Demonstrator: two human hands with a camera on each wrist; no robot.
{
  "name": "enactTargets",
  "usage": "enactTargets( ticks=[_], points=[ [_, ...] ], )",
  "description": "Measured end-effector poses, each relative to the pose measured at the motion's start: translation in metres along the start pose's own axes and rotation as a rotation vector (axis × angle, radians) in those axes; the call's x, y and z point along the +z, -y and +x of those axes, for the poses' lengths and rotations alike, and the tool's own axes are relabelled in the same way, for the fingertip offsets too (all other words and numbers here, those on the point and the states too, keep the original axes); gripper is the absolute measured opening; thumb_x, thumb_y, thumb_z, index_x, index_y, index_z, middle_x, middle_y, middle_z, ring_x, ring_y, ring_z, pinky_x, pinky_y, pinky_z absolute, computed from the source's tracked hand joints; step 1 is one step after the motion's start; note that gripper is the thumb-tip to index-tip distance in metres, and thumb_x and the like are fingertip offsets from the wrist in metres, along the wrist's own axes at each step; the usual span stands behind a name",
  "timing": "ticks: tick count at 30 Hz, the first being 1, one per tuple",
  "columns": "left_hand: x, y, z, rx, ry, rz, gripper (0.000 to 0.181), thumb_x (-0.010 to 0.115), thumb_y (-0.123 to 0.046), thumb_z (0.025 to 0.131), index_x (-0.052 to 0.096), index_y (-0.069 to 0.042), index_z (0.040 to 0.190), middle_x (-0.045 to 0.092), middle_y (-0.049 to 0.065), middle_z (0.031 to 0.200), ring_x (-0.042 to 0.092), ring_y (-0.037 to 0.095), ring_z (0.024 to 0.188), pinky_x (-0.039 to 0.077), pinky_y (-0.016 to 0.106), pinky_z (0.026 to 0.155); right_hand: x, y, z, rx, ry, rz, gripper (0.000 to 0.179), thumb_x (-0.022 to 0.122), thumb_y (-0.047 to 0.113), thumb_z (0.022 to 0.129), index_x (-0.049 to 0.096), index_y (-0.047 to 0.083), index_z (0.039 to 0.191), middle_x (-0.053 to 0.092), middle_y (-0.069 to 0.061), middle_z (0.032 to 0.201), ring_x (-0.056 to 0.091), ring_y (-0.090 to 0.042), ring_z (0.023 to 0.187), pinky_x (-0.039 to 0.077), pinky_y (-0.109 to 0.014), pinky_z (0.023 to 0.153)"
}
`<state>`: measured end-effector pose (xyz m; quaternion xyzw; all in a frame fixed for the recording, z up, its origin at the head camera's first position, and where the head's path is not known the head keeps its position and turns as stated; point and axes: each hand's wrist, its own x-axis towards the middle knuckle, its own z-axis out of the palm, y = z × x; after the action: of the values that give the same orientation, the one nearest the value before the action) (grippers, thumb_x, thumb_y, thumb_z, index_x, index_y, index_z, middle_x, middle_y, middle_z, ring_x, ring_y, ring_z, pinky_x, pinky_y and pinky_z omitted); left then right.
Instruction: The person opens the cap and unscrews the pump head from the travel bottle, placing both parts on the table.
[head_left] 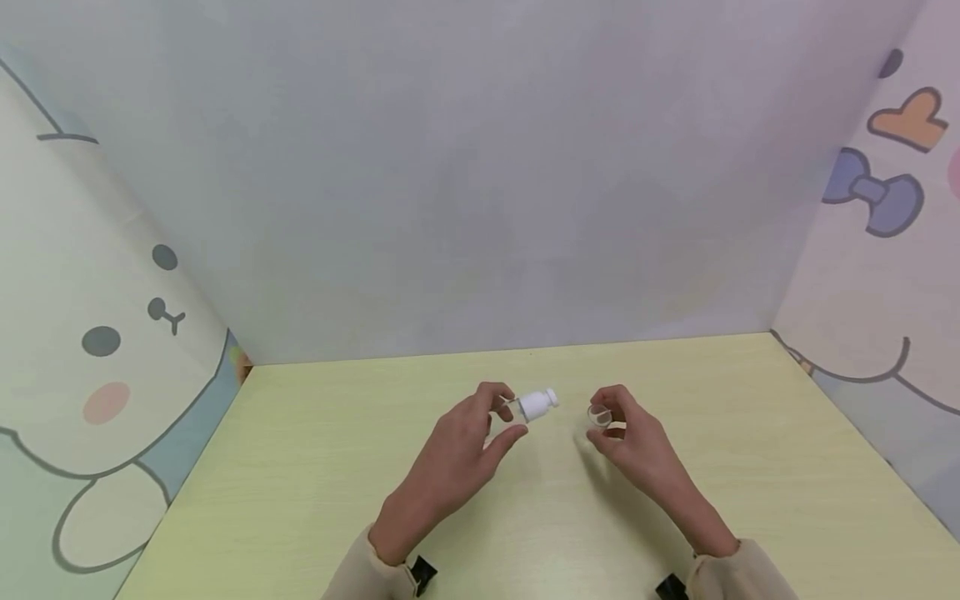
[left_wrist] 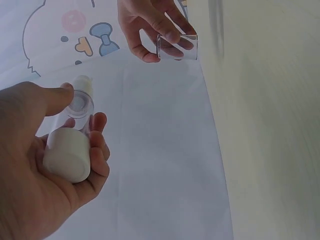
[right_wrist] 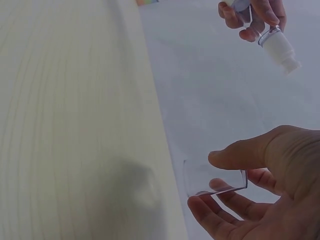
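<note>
In the head view my left hand [head_left: 453, 450] grips a small clear pump bottle whose white pump top [head_left: 535, 405] points right and slightly up. The left wrist view shows the bottle's white bottom end [left_wrist: 67, 156] against the palm, with the fingers curled round it and the thumb on the clear part. My right hand [head_left: 641, 446] pinches a clear, hollow cap [right_wrist: 197, 175] between thumb and fingers. The cap is held apart from the bottle, a short way to the right of the pump top. Both things are above the table.
A pale yellow wood-grain table [head_left: 300, 467] lies beneath both hands, with the right hand's shadow on it. A plain grey-white wall panel [head_left: 480, 183] rises behind. Side panels with cartoon prints [head_left: 105, 342] stand at left and right.
</note>
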<state>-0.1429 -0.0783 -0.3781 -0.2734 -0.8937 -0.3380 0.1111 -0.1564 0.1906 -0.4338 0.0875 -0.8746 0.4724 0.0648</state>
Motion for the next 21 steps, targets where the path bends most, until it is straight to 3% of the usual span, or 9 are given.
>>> enactTargets(
  ticks=[8,21],
  points=[
    [-0.0006,0.0016,-0.0025,-0.022,0.015,-0.003,0.036,0.069,-0.032,0.102,0.051,-0.019,0.129,0.071,0.0,0.11,0.051,0.007,0.079,0.046,0.02,0.069,0.0037,0.0005,0.0001,0.033,0.019,-0.026,0.041,0.073,-0.006,0.09,0.055,0.004,0.125,0.067,-0.013,0.117,0.067,-0.028,0.109,0.06,-0.034,0.09],
    [-0.002,0.0016,-0.0048,-0.039,0.027,0.002,0.037,0.07,-0.032,0.102,0.051,-0.017,0.13,0.071,0.001,0.111,0.055,0.013,0.082,0.047,0.021,0.07,0.0072,0.0014,-0.0014,0.04,0.058,-0.064,0.039,0.073,-0.004,0.09,0.056,0.006,0.124,0.068,-0.014,0.118,0.068,-0.029,0.108,0.061,-0.037,0.089]
  ],
)
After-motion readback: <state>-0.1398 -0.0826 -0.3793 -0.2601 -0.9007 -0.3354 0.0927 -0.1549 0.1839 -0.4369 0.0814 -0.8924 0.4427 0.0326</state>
